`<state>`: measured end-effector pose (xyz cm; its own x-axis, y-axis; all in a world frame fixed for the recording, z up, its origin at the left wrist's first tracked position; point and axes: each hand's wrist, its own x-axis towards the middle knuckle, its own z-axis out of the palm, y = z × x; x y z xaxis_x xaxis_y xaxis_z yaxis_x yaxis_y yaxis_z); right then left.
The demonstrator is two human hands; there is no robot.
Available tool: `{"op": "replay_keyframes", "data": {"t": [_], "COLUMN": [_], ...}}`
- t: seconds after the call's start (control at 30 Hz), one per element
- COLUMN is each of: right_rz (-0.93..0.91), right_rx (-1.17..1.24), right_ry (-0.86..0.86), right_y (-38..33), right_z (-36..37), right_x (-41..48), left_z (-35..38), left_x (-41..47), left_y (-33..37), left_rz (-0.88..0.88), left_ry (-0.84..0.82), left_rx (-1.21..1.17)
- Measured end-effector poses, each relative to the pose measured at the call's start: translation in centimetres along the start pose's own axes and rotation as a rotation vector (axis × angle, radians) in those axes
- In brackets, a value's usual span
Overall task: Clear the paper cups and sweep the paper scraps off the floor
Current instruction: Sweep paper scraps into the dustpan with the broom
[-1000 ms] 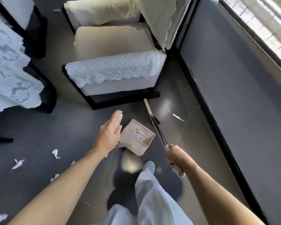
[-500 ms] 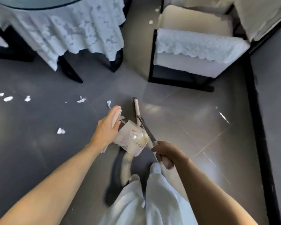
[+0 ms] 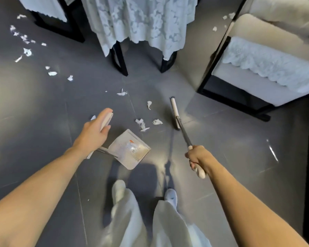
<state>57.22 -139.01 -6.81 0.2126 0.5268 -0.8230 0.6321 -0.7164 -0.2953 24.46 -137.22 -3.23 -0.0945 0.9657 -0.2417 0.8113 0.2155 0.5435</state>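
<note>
Down on the dark tiled floor [image 3: 43, 107], white paper scraps [image 3: 142, 124] lie scattered: a small cluster sits between the dustpan [image 3: 130, 149] and the broom head [image 3: 174, 113], a couple more lie a little farther out toward the table, and a longer trail [image 3: 25, 50] runs off to the upper left. A few bits also show beside the armchair [image 3: 268, 68] at upper right.

The dustpan is pale with an orange-marked label inside, and its open edge points toward the nearest scraps (whether it touches the floor or hangs just above it cannot be told). The left hand [image 3: 95, 132] has its fingers closed around the dustpan's white handle. The right hand [image 3: 197, 157] has its fingers wrapped tight on the white grip of the broom's dark shaft, and the narrow broom head rests on the floor just right of the scrap cluster.

Below the hands are two legs in light trousers [image 3: 132, 220] and white shoes [image 3: 171, 195]. Beyond the scraps stands a table with black legs, its tabletop out of view above a hanging lace cloth [image 3: 141, 24]. The armchair has a black frame and a lace cover over its front edge.
</note>
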Motion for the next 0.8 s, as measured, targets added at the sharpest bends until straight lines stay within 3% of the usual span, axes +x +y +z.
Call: {"op": "replay_keyframes", "data": {"t": [0.17, 0.47, 0.6, 0.8], "right_rz": [-0.001, 0.003, 0.058, 0.042], "right_rx": [0.105, 0.291, 0.399, 0.407], "right_ry": [-0.047, -0.137, -0.19, -0.119], "right_y": [-6.8, -25.1, -30.2, -34.9], "right_z": [5.7, 22.1, 24.3, 25.2], "right_x": [-0.4, -4.2, -4.8, -5.4], "left_z": [-4.4, -15.9, -19.5, -23.0], "left_x": [2.2, 5.6, 7.0, 8.9], "left_y": [-7.0, -21.0, -24.8, -28.6], "left_rz": [0.031, 0.056, 0.092, 0.077], "left_ry": [0.027, 0.064, 0.089, 0.104], "left_rx": [0.01, -0.009, -0.006, -0.04]}}
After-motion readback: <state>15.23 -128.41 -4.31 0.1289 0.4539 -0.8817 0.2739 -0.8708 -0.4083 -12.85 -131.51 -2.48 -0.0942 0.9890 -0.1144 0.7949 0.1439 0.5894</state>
